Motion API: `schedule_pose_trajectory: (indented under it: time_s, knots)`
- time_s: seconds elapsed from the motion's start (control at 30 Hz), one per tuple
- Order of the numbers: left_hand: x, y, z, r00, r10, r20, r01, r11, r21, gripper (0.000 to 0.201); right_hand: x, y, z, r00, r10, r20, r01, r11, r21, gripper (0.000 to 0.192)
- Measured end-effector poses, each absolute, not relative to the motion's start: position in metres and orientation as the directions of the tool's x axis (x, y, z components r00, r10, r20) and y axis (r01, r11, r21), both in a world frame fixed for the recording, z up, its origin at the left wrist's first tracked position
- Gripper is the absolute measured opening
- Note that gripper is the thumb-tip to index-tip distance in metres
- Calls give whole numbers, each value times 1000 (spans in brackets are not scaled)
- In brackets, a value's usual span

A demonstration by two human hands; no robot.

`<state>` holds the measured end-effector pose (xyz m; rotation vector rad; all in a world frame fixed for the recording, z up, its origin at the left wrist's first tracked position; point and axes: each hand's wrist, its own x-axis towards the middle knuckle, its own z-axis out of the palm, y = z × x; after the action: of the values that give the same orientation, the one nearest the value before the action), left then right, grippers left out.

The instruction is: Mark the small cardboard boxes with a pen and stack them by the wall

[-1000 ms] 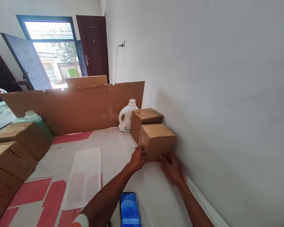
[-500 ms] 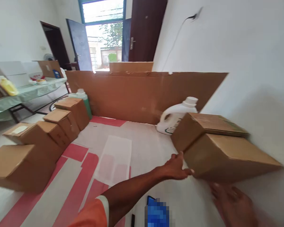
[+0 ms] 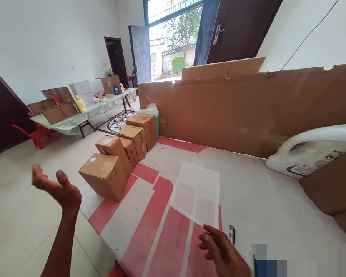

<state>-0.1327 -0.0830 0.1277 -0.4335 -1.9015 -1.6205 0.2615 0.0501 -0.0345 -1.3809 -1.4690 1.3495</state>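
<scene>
The mat (image 3: 248,192) lies on the floor, a cardboard sheet (image 3: 248,111) standing along its far edge at twelve o'clock. A row of boxes (image 3: 121,154) runs along the mat's left edge at ten o'clock, with a bottle (image 3: 152,111) behind the farthest box. A jug (image 3: 311,152) lies on the mat at two o'clock, before the sheet, a box corner (image 3: 334,188) just in front of it. A paper (image 3: 197,192) lies mid-mat. The left hand (image 3: 59,188) hangs at nine o'clock, left of the nearest box; the right hand (image 3: 223,252) is over the mat's near edge. A table (image 3: 83,115) stands beyond the boxes at eleven o'clock.
</scene>
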Motion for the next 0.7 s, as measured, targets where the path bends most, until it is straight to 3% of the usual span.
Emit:
schedule_pose_trajectory:
  time_s: [0.07, 0.13, 0.2, 0.27, 0.37, 0.43, 0.57, 0.7]
  knots:
    - [-174, -90, 113, -887, -66, 456, 445, 141, 885, 92, 206, 33, -22, -380, 913, -152, 173, -91, -981, 58]
    - [-195, -90, 85, -956, 95, 276, 284, 76, 956, 100, 162, 19, -15, -519, 850, -88, 139, -17, -990, 50]
    - [-197, -88, 51, -950, 276, 146, 163, 39, 986, 109, 127, 9, -15, -592, 805, -46, 132, 40, -990, 44]
    - [-183, -87, 19, -902, 424, 78, 97, 21, 995, 113, 100, 2, -20, -624, 780, -39, 130, 54, -990, 52]
    - [-143, -93, -19, -811, 584, 38, 55, 11, 998, 112, 74, -2, -32, -637, 771, -2, 85, 68, -994, 79]
    - [-109, -101, -36, -753, 657, 44, 61, 3, 998, 102, 73, -4, -41, -611, 790, 52, 35, 93, -995, 86]
    - [-42, -121, -53, -648, 758, 73, 137, 22, 990, 86, 117, -6, -47, -485, 870, 87, 2, 100, -995, 77]
    - [9, -138, -48, -497, 844, 203, 385, 4, 923, 74, 182, -7, -32, -307, 952, 17, 122, 57, -991, 67]
